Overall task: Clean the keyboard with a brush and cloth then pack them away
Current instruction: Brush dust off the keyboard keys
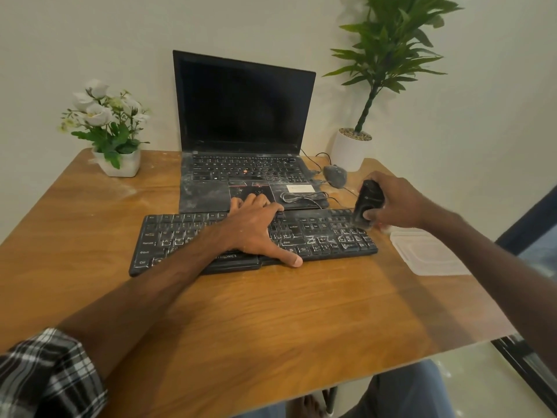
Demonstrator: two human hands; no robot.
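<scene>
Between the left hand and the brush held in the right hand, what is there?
The head view shows only a dusty stretch of the keyboard between the left hand and the brush. Nothing else lies on it.

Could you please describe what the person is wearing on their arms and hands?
A black, white and grey checked sleeve is pushed up above the left forearm; no sleeve shows on the right. The left hand and right hand are bare: no gloves, rings or watch.
</scene>
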